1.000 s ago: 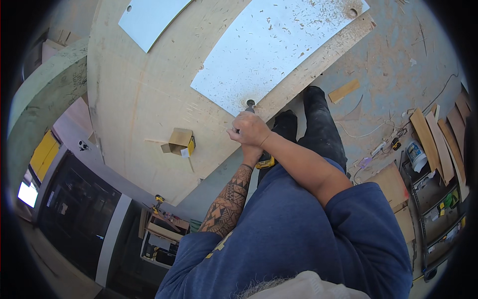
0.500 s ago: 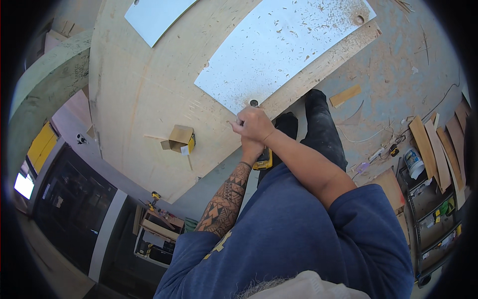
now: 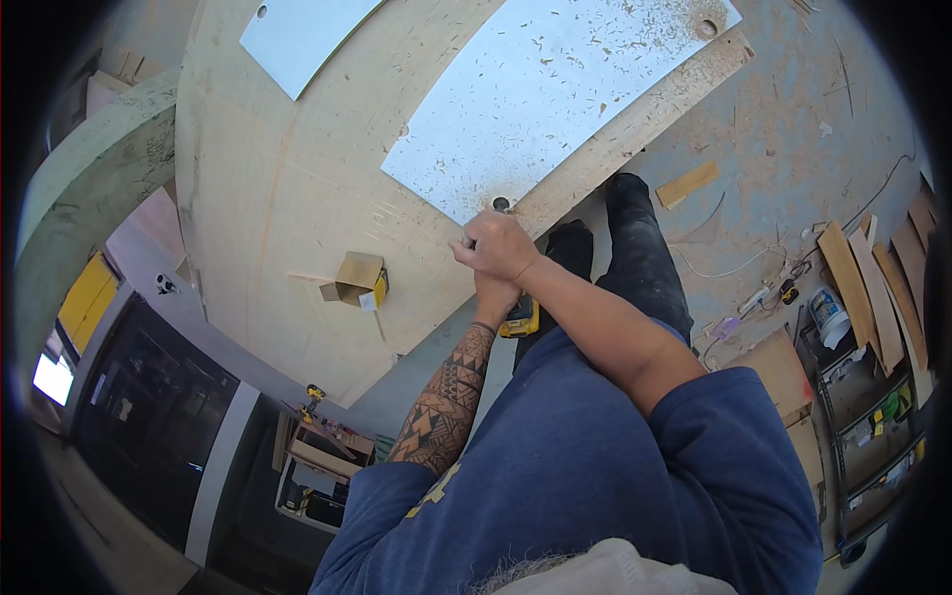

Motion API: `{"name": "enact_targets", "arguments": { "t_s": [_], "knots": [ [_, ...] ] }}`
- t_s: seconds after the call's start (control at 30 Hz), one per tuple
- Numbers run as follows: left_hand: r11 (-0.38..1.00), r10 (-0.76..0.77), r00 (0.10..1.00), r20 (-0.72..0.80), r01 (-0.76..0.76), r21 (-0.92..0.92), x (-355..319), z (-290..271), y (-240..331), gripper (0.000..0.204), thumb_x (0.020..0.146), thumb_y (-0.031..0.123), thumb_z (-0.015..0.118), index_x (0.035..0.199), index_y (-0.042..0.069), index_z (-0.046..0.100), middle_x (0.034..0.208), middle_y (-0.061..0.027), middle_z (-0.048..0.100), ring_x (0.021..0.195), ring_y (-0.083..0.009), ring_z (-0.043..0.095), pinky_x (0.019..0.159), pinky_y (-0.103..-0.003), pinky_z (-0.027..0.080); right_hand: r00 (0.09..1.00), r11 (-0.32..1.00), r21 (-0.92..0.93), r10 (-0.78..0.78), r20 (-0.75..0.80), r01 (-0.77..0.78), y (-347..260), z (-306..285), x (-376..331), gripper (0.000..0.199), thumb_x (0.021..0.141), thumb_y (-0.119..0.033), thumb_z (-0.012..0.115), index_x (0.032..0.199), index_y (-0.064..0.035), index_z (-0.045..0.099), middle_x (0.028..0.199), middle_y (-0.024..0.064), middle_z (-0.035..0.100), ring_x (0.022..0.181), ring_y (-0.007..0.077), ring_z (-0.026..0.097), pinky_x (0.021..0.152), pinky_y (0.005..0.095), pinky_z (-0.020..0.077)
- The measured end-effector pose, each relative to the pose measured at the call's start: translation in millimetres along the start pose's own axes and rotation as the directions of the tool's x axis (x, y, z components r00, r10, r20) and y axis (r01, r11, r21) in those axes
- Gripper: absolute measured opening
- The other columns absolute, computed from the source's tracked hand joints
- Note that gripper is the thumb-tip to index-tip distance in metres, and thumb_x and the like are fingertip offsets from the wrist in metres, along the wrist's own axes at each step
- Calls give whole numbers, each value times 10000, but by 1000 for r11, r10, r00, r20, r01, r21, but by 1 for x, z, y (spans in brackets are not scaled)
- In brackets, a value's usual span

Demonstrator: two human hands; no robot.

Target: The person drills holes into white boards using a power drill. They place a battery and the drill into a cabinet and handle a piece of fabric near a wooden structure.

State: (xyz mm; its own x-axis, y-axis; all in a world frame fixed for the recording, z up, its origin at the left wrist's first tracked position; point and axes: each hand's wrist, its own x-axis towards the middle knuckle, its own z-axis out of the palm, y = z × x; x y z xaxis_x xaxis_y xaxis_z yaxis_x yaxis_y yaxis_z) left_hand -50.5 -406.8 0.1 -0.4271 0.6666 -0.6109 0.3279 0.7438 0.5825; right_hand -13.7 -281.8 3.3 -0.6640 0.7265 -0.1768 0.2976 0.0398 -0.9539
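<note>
1. Head view, hands: your right hand (image 3: 499, 248) is curled shut over the top of a yellow and black power drill (image 3: 519, 317), with the knuckles facing up. Your left hand (image 3: 493, 295) sits just beneath it and is mostly hidden, so you cannot tell how its fingers lie, though it seems to wrap the drill's grip.
2. Head view, drill: only its yellow lower body shows, below your left wrist and above your blue shirt. The front end is covered by your right hand.
3. Head view, work surface: your hands sit at the near corner of a pale blue-white panel (image 3: 540, 94) that is scattered with wood chips. A round hole (image 3: 501, 204) shows in that corner, just above your right hand. Another hole (image 3: 708, 27) lies at the panel's far corner.
4. Head view, support: the panel lies on a large plywood sheet (image 3: 288, 198), and a long wooden strip (image 3: 645, 114) runs along the panel's right edge. A second pale panel (image 3: 297, 35) rests at the sheet's upper left.
5. Head view, surroundings: a small cardboard box (image 3: 357, 280) stands on the plywood to the left of your hands, well apart from them. Your black trouser legs (image 3: 640, 253) stand on a dusty floor, where a short wood offcut (image 3: 687, 183) lies to your right.
</note>
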Motion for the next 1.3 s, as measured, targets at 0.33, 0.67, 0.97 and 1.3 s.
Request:
{"name": "enact_targets", "arguments": {
  "t_s": [0.33, 0.67, 0.97, 1.3],
  "knots": [
    [972, -146, 984, 103, 162, -171, 5, -5, -9, 545, 897, 280, 780, 1356, 47, 599, 1389, -165, 629, 1314, -297, 586, 1080, -420, 467, 998, 998, -63, -30, -60, 26, 4, 11, 4, 316, 808, -275, 767, 589, -76, 655, 674, 136, 671, 705, 337, 684, 707, 453, 568],
    [1000, -27, 1000, 16, 27, -2, -16, 15, -40, 542, 920, 244, 757, 1387, 49, 563, 1403, -154, 602, 1320, -300, 560, 1113, -442, 428, 985, 986, -9, -167, -37, 167, 3, 3, -18, 306, 786, -253, 771, 577, -67, 647, 667, 126, 668, 696, 333, 678, 698, 449, 563],
    [963, -209, 976, 58, 215, -163, 2, 4, 11, 453, 921, 248, 756, 1292, 19, 632, 1298, -161, 684, 1199, -274, 653, 1007, -392, 508, 1000, 1000, 1, 12, 13, -12, 9, -1, 7, 304, 806, -290, 761, 605, -73, 691, 681, 157, 687, 698, 343, 700, 707, 455, 583],
    [992, -78, 996, -48, 73, -100, -2, 10, 7, 481, 921, 267, 761, 1306, 13, 625, 1317, -163, 678, 1240, -277, 639, 1041, -404, 491, 999, 1000, -4, -27, 24, 27, 11, 0, 0, 314, 811, -320, 761, 614, -83, 698, 697, 143, 695, 709, 337, 703, 709, 452, 582]
  ]
}}
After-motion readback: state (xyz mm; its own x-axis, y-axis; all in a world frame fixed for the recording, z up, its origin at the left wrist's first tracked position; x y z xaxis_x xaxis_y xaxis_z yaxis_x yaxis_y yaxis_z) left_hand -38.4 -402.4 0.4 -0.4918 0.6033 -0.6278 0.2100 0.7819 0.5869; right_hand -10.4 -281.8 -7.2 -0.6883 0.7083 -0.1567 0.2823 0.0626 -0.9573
